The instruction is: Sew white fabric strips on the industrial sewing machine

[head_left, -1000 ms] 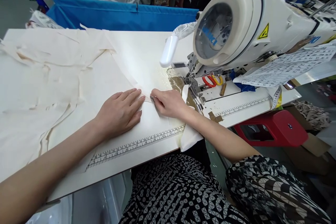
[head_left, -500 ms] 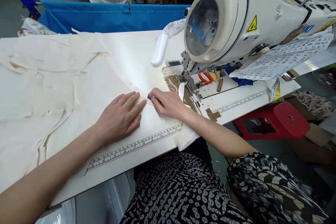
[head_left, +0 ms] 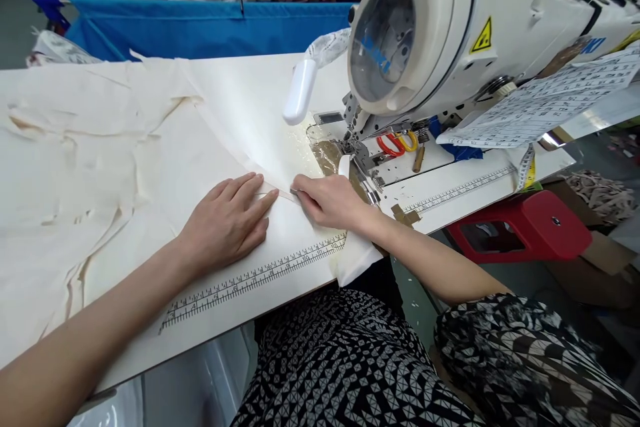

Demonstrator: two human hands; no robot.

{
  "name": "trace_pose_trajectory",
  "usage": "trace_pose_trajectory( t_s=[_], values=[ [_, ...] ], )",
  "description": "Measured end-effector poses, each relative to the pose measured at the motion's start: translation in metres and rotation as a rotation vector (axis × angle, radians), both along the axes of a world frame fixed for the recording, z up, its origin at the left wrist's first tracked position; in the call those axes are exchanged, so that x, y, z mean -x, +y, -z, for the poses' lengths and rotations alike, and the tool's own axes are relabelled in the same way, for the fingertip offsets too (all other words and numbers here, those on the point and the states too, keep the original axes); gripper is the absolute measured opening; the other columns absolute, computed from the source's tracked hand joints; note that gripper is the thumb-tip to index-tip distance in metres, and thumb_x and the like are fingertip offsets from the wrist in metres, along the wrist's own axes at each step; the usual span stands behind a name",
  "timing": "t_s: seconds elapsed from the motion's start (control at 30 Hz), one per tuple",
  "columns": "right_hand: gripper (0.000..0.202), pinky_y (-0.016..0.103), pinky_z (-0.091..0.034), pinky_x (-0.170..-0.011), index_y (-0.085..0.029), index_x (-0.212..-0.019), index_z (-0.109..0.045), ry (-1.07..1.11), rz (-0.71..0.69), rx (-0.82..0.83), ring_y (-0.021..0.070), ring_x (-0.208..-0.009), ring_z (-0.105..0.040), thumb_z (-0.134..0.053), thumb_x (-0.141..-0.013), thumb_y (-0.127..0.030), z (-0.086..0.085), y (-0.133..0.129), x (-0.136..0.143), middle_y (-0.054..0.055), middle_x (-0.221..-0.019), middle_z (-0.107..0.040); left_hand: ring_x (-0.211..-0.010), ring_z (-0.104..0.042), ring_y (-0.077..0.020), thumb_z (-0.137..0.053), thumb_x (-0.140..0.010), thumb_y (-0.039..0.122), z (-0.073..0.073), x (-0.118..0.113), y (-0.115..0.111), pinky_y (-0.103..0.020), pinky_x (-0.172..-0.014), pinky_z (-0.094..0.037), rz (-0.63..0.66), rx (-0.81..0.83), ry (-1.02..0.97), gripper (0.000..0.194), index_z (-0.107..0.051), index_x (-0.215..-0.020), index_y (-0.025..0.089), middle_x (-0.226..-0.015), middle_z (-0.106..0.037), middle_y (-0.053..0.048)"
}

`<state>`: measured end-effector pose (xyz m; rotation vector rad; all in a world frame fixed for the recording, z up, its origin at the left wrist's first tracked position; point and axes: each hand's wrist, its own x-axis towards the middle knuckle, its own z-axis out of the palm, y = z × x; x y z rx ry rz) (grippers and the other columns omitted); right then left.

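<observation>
My left hand point(head_left: 227, 220) lies flat on off-white fabric point(head_left: 220, 140), pressing it against the sewing table. Its fingers are stretched out beside a narrow folded strip or seam point(head_left: 273, 191). At the right end of that strip is my right hand point(head_left: 330, 201), its fingers closed in a pinch. A small dark flat piece showed at those fingertips a moment ago; now the fingers mostly hide it. Part of the cloth hangs over the front table edge point(head_left: 357, 260) below my right wrist. The sewing machine point(head_left: 425, 33) stands just beyond my right hand.
Red- and yellow-handled scissors point(head_left: 391, 145) lie by the needle area. A white lamp point(head_left: 300, 91) hangs over the table. Printed sheets point(head_left: 545, 110) and a tape measure point(head_left: 526, 170) are at right, above a red stool point(head_left: 525, 230). Blue cloth point(head_left: 200, 27) borders the far side; people are behind.
My right hand has slid slightly right along the strip, away from my left hand, baring more of it. The small dark piece has gone from sight. My left hand stays put.
</observation>
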<state>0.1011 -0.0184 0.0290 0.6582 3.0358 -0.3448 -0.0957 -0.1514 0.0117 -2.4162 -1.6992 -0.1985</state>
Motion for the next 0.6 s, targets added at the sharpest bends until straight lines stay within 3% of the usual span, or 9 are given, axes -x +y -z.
trace_pose_trajectory(
  t_s=[0.17,0.4,0.6],
  values=[
    [0.028,0.030,-0.024,-0.057,-0.017,-0.107,-0.059,-0.014,0.040,0.015,0.0192,-0.070,-0.060,-0.034,-0.097,-0.023,-0.005,0.002,-0.014,0.007,-0.085,-0.074,-0.127,-0.055,-0.0377,-0.038,-0.098,0.031,-0.001,0.000,0.000,-0.054,-0.102,-0.049,-0.038,0.009,-0.010,0.045,-0.058,-0.133,0.011,-0.138,-0.054,-0.024],
    [0.025,0.032,-0.023,-0.056,-0.014,-0.117,-0.055,-0.112,-0.035,-0.026,0.0203,-0.069,-0.059,-0.037,-0.100,-0.020,-0.011,0.001,0.027,0.010,-0.089,-0.074,-0.130,-0.055,-0.0331,-0.033,-0.101,0.029,0.005,0.002,0.001,-0.054,-0.109,-0.045,-0.052,-0.045,-0.042,0.046,-0.056,-0.134,0.006,-0.136,-0.060,-0.021],
    [0.026,0.031,-0.029,-0.060,-0.016,-0.116,-0.053,0.072,0.046,0.095,0.0197,-0.074,-0.061,-0.031,-0.102,-0.022,-0.004,0.008,0.033,0.006,-0.093,-0.075,-0.127,-0.057,-0.0339,-0.035,-0.100,0.028,0.008,0.002,0.001,-0.051,-0.105,-0.049,-0.038,-0.098,-0.019,0.045,-0.058,-0.131,0.004,-0.134,-0.061,-0.021]
  ],
)
